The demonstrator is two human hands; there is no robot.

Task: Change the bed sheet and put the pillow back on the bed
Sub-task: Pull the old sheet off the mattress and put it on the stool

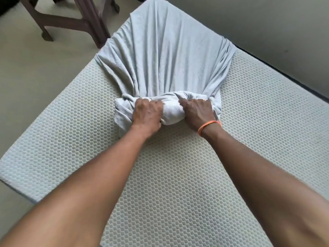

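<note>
Mid-mattress [178, 175], left hand [146, 113], right hand [197, 112] gripping bunched sheet [160, 56]

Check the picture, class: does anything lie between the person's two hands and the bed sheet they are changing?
Nothing visible does. The left hand and right hand both already grip the bunched end of the bed sheet, which lies on the bare mattress.

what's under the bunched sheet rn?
The light blue sheet lies on the honeycomb-patterned mattress, bare all around the near end. Left hand and right hand grip the roll. Anything beneath the fabric is covered.
</note>
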